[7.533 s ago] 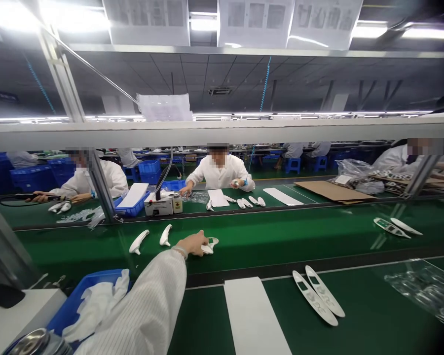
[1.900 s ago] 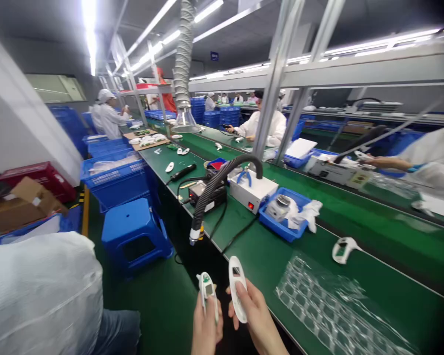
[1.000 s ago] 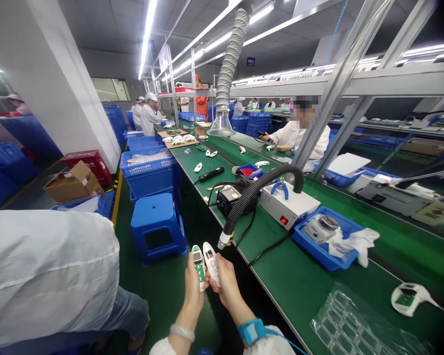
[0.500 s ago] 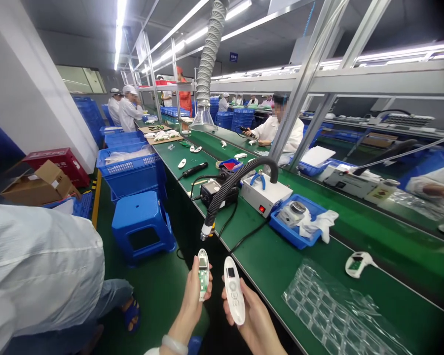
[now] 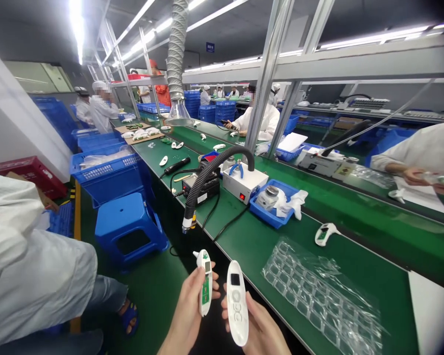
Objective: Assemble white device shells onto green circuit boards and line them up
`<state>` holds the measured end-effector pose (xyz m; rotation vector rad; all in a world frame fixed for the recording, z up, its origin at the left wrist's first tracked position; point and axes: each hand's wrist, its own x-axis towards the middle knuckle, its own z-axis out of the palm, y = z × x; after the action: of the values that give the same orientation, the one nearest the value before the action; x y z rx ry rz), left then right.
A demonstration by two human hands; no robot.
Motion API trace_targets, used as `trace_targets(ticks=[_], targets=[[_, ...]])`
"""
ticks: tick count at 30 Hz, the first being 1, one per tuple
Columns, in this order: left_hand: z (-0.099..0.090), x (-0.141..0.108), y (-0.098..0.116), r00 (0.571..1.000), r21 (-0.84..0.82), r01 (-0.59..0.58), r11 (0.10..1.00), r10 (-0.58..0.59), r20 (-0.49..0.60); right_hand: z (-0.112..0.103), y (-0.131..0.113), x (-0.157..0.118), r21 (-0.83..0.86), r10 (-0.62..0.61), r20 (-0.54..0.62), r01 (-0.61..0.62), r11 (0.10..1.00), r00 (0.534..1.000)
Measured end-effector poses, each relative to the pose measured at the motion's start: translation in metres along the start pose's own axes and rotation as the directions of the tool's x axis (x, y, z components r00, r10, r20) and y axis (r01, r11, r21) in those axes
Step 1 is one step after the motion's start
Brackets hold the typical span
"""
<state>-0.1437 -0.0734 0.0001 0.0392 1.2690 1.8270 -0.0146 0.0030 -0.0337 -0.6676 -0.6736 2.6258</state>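
Note:
My left hand (image 5: 192, 296) is closed round a white ear thermometer body (image 5: 204, 283). Its open face shows a green circuit board and a small grey screen, and a narrow probe tip points up and left. In my right hand (image 5: 257, 315) is the matching white front cover (image 5: 237, 303), with a dark display window and several round button outlines facing me. The two pieces are held upright side by side, a small gap between them, just off the bench's near edge. A black flexible hose (image 5: 207, 182) ends in a nozzle beyond my hands.
On the green bench (image 5: 229, 236) stand a white box with a lit red switch (image 5: 244, 185) and a blue tray (image 5: 270, 217). A clear blister sheet (image 5: 318, 296) and an open thermometer (image 5: 324, 233) lie right. A blue stool (image 5: 128, 222) and a co-worker's white coat (image 5: 40, 246) are left.
My view has swung right, so the bench items appear farther left. The thermometer body has turned, and its probe tip now shows. Both pieces look slightly closer to me, still apart.

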Motion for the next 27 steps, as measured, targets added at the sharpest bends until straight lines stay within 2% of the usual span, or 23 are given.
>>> trace_targets(ticks=[5, 10, 12, 20, 24, 27], targets=[[0.016, -0.006, -0.002, 0.999, 0.004, 0.023, 1.0, -0.023, 0.037, -0.004, -0.002, -0.005, -0.096, -0.048, -0.009, 0.047, 0.994, 0.999], [0.034, -0.01, -0.014, 0.976, 0.221, -0.139, 0.965, 0.097, 0.193, -0.003, -0.013, -0.016, -0.38, -0.249, -0.006, 0.228, 0.896, 0.968], [0.043, -0.01, -0.022, 0.969, 0.264, -0.161, 0.951, 0.102, 0.225, -0.004, -0.017, -0.021, -0.436, -0.307, -0.033, 0.263, 0.861, 0.951], [0.074, -0.012, -0.047, 0.963, 0.316, -0.174, 0.933, 0.094, 0.253, -0.019, -0.022, -0.032, -0.342, -0.427, -0.189, 0.348, 0.873, 0.884], [0.078, -0.01, -0.056, 0.948, 0.357, -0.172, 0.918, 0.056, 0.312, -0.026, -0.026, -0.039, -0.381, -0.451, -0.186, 0.359, 0.852, 0.873], [0.079, -0.007, -0.061, 0.939, 0.408, -0.13, 0.903, -0.02, 0.344, -0.031, -0.029, -0.042, -0.424, -0.468, -0.143, 0.374, 0.825, 0.872]])
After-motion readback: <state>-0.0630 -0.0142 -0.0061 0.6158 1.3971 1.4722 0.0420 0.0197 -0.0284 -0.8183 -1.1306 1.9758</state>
